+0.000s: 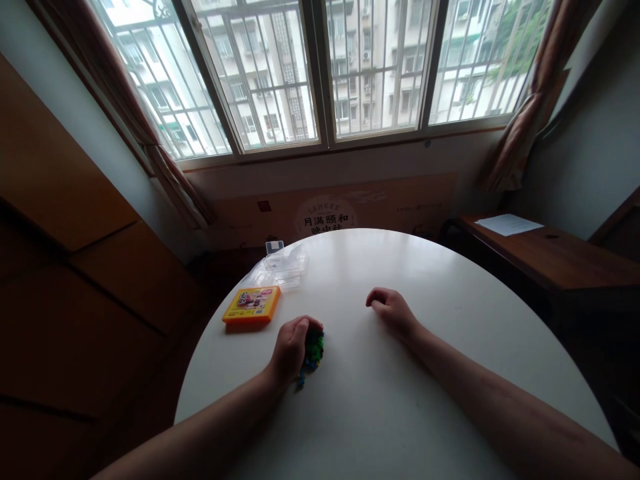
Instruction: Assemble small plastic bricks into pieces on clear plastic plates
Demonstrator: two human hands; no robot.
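Observation:
My left hand (291, 348) rests on its side on the white round table (380, 413). Its fingers curl round the far and left side of a small heap of tiny green, blue and yellow plastic pieces (314, 348), partly covering it. A few pieces trail from the heap toward me, below the thumb. Further right, my right hand (393, 310) lies on the tabletop with its fingers curled in and the thumb against them. Whatever may be inside that hand is hidden. A bare stretch of table separates the two hands.
An orange-yellow box (251, 305) with a printed lid lies left of my left hand. Behind it are clear plastic cases (280, 270) near the table's far left edge. A wooden desk (560, 257) bearing paper (509, 225) stands at right; a barred window (325, 73) is ahead.

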